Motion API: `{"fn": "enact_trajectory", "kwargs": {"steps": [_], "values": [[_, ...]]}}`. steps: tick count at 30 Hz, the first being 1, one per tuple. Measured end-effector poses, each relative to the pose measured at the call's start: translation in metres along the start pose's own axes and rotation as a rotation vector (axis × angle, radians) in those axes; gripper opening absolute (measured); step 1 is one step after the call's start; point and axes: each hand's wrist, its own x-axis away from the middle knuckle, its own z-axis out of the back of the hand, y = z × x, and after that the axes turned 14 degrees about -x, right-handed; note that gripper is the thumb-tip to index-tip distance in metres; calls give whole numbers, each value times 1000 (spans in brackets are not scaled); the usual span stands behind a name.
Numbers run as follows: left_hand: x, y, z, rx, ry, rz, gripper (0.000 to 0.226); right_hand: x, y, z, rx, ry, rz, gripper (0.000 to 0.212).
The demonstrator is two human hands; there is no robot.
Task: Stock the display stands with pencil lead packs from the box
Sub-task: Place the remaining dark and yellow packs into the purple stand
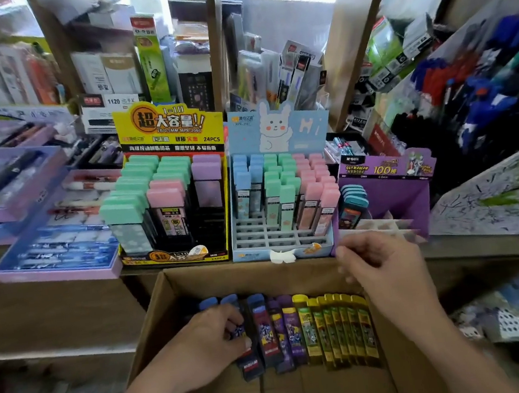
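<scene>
The lead packs (pixel 313 328) are laid in a row across the bottom of the cardboard box (pixel 197 286), which is set just below the shelf edge: blue-capped ones at the left, purple in the middle, yellow at the right. The left end of the row is gripped by the left hand (pixel 212 339), with the fingers curled round a few dark packs. The right hand (pixel 377 264) is held above the box's far right corner, just before the purple stand (pixel 386 195); its fingers are loosely bent and nothing is seen in them. Only a small cluster of teal-capped packs (pixel 353 201) is held in that stand, at its left, and the rest of its slots are seen bare. In the blue stand (pixel 283 248) the rear rows are filled and the front rows of the grid are left open. The yellow stand (pixel 178 259) is largely filled, with gaps in its right column. The stocking is judged to be at an early stage for the purple stand, since nearly the whole row is yet to be moved.
</scene>
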Motion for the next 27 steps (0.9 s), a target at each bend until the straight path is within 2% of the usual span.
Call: {"fn": "enact_trajectory", "kwargs": {"steps": [5, 9, 14, 21, 27], "values": [[5, -2, 0, -2, 62, 79, 38, 23, 22, -38, 140, -340, -294, 21], [11, -7, 0, -7, 131, 150, 44, 29, 33, -63, 145, -450, -429, 31], [13, -16, 0, 154, 90, 204, 50, 30, 37, -84, 152, -481, -547, 16], [8, -14, -8, 326, 44, 232, 69, 32, 40, -102, 150, -476, -637, 24], [8, -7, -10, 419, 80, 235, 44, 38, 44, -110, 146, -487, -686, 18]]}}
